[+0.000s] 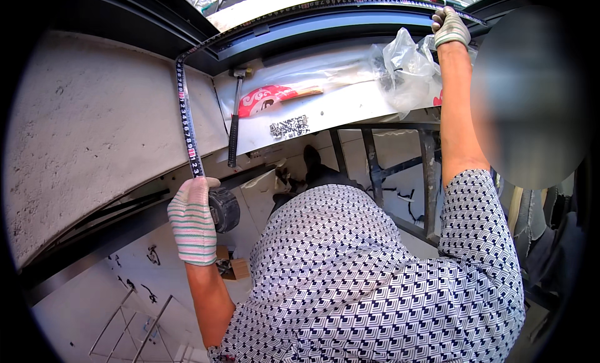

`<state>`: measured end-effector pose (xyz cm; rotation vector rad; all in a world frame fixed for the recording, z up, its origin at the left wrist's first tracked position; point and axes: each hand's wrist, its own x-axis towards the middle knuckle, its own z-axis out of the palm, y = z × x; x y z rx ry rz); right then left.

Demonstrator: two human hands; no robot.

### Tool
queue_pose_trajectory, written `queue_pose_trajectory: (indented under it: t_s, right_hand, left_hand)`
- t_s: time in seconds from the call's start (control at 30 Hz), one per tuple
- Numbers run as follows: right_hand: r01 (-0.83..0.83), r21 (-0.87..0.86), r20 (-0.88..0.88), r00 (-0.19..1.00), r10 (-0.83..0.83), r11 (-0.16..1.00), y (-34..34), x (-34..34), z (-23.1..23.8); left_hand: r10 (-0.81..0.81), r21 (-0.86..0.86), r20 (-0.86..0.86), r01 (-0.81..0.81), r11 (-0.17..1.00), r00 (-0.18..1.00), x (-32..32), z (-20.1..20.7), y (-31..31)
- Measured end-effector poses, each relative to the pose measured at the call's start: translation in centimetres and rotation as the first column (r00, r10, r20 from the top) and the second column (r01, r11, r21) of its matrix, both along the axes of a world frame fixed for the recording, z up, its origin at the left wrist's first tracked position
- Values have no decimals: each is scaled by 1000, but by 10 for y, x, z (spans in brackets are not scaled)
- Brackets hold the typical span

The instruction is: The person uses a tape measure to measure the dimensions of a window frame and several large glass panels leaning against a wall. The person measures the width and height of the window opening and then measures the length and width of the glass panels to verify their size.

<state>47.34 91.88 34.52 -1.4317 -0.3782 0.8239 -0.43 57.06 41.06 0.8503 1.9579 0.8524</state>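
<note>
- Tape measure (pixel 224 210): black case by the left hand; its blade (pixel 185 110) bends at a corner and runs along the dark window frame (pixel 300 30).
- Left hand (pixel 192 220): gloved, gripping the tape measure.
- Right hand (pixel 451 29): gloved, fingers closed on the blade.
- White sill (pixel 250 136): hammer (pixel 234 122), red fan (pixel 265 100), clear plastic bag (pixel 409 60).

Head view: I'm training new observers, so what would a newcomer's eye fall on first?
Probably the long black-and-white measuring tape strikes first, bent beside the dark frame between the left hand and right hand in striped gloves. Then come the black-handled hammer and red hand fan on the white ledge below.
</note>
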Motion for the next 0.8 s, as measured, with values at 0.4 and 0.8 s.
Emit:
queue_pose_trajectory:
  t_s: [0.4, 0.8]
  right_hand:
    - [-19, 11, -1, 1000, 19, 1000, 7, 6, -6]
    - [-78, 35, -24, 997, 79, 996, 37, 63, -41]
  left_hand:
    - [14, -17, -4, -14, 1000, 1000, -1, 4, 1]
    - [32, -12, 26, -32, 999, 999, 1, 3, 3]
